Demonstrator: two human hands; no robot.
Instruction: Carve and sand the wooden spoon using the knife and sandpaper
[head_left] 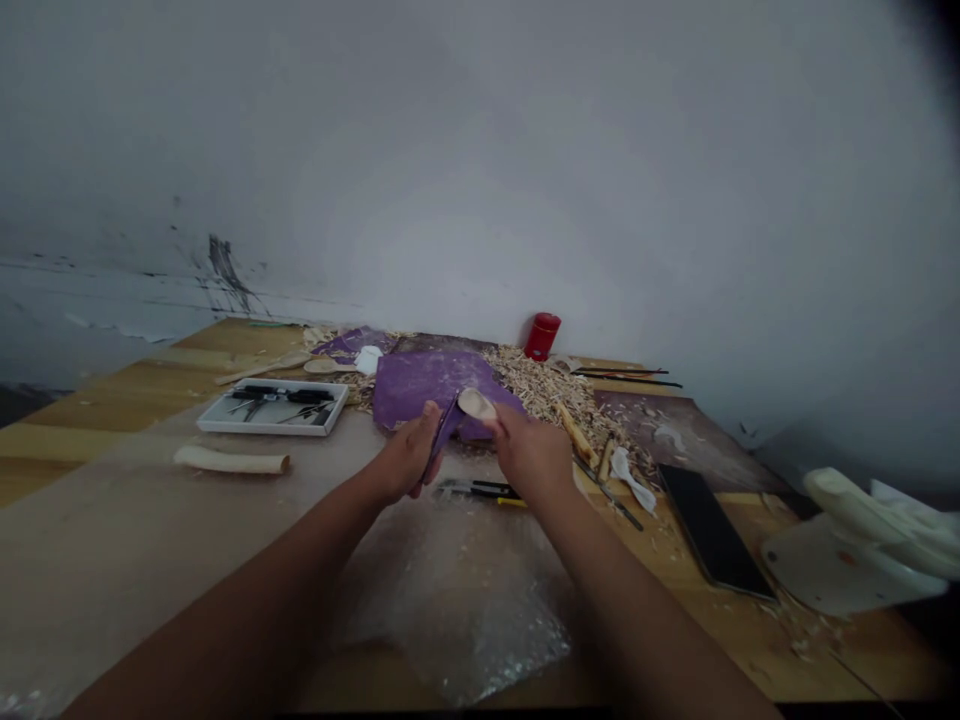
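Observation:
My right hand (532, 450) is closed round a pale wooden spoon (474, 402), its bowl pointing up and to the left. In my left hand (409, 452) is a folded piece of purple sandpaper (444, 437), gripped between thumb and fingers. The spoon's bowl is close beside the sandpaper's upper edge; I cannot tell if they touch. Behind both hands lies a larger purple sheet (420, 385) with pale dust on it. Below the hands, a utility knife (491, 490) with black and yellow parts rests on the clear plastic sheet (360, 590).
Wood shavings (544, 390) lie heaped beyond my right hand, near a red canister (541, 337). A white tray (262, 428) of tools and a wooden stick (229, 460) are at left. A black phone (712, 535) and a white device (847, 560) stand at right.

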